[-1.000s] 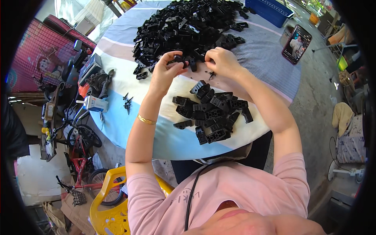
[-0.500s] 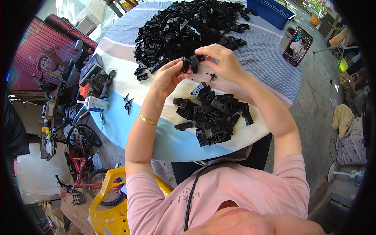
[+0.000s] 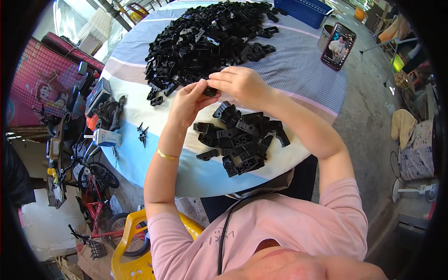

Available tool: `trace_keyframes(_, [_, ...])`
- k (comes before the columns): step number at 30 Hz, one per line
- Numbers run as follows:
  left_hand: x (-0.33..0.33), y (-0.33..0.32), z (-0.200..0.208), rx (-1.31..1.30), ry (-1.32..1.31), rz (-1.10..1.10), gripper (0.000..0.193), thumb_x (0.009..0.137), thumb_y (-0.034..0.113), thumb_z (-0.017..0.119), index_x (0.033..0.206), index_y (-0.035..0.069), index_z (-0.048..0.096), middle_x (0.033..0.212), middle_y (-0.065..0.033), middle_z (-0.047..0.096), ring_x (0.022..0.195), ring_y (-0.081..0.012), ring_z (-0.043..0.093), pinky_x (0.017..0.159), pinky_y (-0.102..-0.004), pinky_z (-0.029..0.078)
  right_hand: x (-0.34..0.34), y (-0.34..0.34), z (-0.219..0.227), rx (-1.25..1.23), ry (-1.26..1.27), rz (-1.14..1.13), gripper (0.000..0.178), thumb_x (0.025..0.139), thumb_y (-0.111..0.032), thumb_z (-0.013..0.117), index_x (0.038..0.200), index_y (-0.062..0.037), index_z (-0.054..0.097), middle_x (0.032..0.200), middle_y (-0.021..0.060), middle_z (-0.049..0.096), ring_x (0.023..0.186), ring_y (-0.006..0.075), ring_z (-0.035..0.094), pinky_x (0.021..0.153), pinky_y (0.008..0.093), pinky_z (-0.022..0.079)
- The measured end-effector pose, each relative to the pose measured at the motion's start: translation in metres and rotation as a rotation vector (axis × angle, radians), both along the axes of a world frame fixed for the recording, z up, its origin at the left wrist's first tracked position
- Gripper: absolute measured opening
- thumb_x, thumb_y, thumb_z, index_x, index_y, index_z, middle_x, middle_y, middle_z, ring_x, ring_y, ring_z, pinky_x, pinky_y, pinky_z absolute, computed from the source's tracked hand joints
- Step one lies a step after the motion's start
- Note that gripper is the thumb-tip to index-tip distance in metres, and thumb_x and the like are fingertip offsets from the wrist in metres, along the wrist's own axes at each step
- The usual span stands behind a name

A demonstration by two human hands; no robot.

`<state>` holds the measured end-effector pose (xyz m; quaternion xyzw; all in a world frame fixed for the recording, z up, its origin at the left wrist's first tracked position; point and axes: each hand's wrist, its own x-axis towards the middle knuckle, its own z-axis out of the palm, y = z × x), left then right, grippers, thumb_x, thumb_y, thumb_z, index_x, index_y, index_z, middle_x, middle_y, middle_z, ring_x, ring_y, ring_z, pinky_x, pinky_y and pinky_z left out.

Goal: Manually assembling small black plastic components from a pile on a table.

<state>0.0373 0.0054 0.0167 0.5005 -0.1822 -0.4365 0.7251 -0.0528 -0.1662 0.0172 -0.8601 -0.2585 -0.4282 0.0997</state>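
Observation:
Both of my hands meet above the table, just in front of a large heap of black plastic parts (image 3: 186, 46). My left hand (image 3: 187, 101) pinches a small black plastic part (image 3: 210, 92) between thumb and fingers. From the other side my right hand (image 3: 245, 86) closes over the same part, its fingers bent and pressed against it. Most of the part is hidden by the fingers. Nearer to me lies a smaller pile of black plastic parts (image 3: 240, 140), loosely spread.
A round table with a striped cloth (image 3: 177, 179) carries it all. At the left lie several small black pieces (image 3: 142, 134), a white-and-blue carton (image 3: 107, 137) and dark gloves (image 3: 109, 114). A phone (image 3: 339, 46) stands at the right, a blue basket (image 3: 303, 13) behind. A yellow chair (image 3: 122, 242) is beside me.
My right hand has come in against the left, covering more of the black part. The whole view has shifted, so the table's contents sit further left.

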Motion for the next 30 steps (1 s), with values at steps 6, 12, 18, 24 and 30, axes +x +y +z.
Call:
trace_keyframes(6, [-0.023, -0.007, 0.006, 0.262, -0.587, 0.157, 0.038, 0.084, 0.009, 0.062, 0.113, -0.011, 0.051, 0.089, -0.0116, 0.063, 0.080, -0.0174, 0.064, 0.072, -0.0252, 0.055, -0.002, 0.005, 0.000, 0.152, 0.052, -0.047, 0.056, 0.069, -0.015, 0.070, 0.121, -0.0097, 0.051, 0.088, 0.0062, 0.064, 0.078, 0.0215, 0.063, 0.065, 0.0299, 0.053])
trace_keyframes(12, [-0.017, -0.003, 0.007, 0.122, -0.372, 0.151, 0.030, 0.085, 0.005, 0.058, 0.112, -0.008, 0.053, 0.094, -0.0107, 0.062, 0.080, -0.0156, 0.064, 0.072, -0.0248, 0.053, 0.003, -0.016, 0.004, 0.212, 0.130, 0.072, 0.042, 0.071, -0.008, 0.069, 0.111, -0.0077, 0.059, 0.097, 0.0112, 0.063, 0.083, 0.0221, 0.063, 0.071, 0.0280, 0.053])
trace_keyframes(18, [-0.034, 0.001, 0.024, 0.155, -1.210, -0.298, 0.032, 0.075, 0.007, 0.069, 0.106, 0.005, 0.063, 0.097, -0.0046, 0.061, 0.087, -0.0152, 0.053, 0.077, -0.0270, 0.044, 0.029, -0.080, -0.017, 0.733, 0.422, -0.237, 0.037, 0.078, -0.024, 0.067, 0.111, -0.0089, 0.060, 0.095, 0.0111, 0.064, 0.083, 0.0200, 0.062, 0.073, 0.0270, 0.050])
trace_keyframes(24, [-0.021, -0.006, 0.003, 0.181, -0.992, -0.210, 0.030, 0.082, 0.027, 0.065, 0.100, 0.003, 0.065, 0.092, -0.0077, 0.060, 0.083, -0.0179, 0.056, 0.072, -0.0297, 0.044, 0.040, -0.058, -0.032, 0.276, 0.381, -0.555, 0.038, 0.077, -0.025, 0.064, 0.113, -0.0145, 0.058, 0.085, 0.0103, 0.062, 0.081, 0.0259, 0.058, 0.071, 0.0375, 0.048])
trace_keyframes(30, [-0.002, -0.033, -0.027, 0.721, -1.576, 0.358, 0.037, 0.075, 0.027, 0.069, 0.104, 0.005, 0.061, 0.089, -0.0119, 0.058, 0.075, -0.0264, 0.059, 0.067, -0.0347, 0.048, 0.042, -0.060, -0.036, 0.444, 0.237, -0.416, 0.030, 0.082, -0.020, 0.059, 0.111, -0.0118, 0.059, 0.080, 0.0091, 0.061, 0.073, 0.0215, 0.058, 0.065, 0.0323, 0.048])
